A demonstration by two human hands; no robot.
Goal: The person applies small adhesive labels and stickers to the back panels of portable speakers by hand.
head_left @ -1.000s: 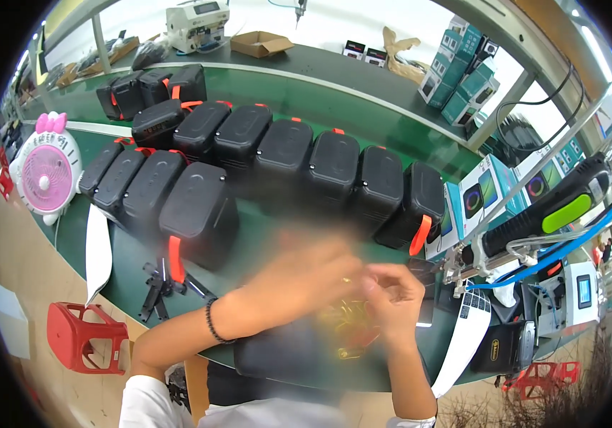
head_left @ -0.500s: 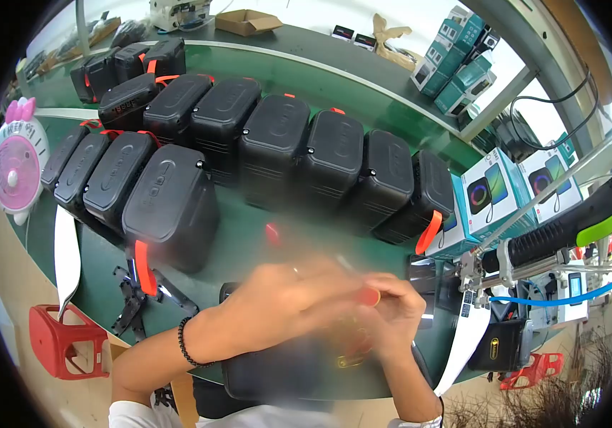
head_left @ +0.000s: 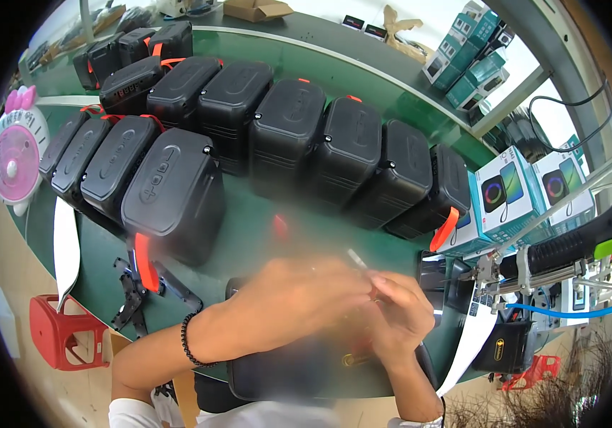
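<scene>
My left hand [head_left: 299,294] and my right hand [head_left: 402,310] meet over the near edge of the green table. The left fingers are pressed together against the right fingertips, and what they hold is hidden by blur. A short pale stick [head_left: 356,258] pokes out above where the hands meet. My right thumb and fingers pinch a small red piece [head_left: 375,292], mostly covered. Below the hands lies a black case-like body [head_left: 270,374], partly hidden by my forearm and a hazy smear in the picture. Another small red piece [head_left: 280,227] lies on the table beyond.
Several black portable speakers [head_left: 288,125] with red straps stand in rows across the table. Black plastic parts [head_left: 133,296] lie at the left, near a pink fan [head_left: 12,167]. Boxes [head_left: 509,189] and a black-and-green power driver [head_left: 570,246] on a stand are at the right.
The view has shifted slightly. The red round piece, plain at my right fingertips before, is now mostly covered, with the left fingers closer to it. The pale stick shows more sharply.
</scene>
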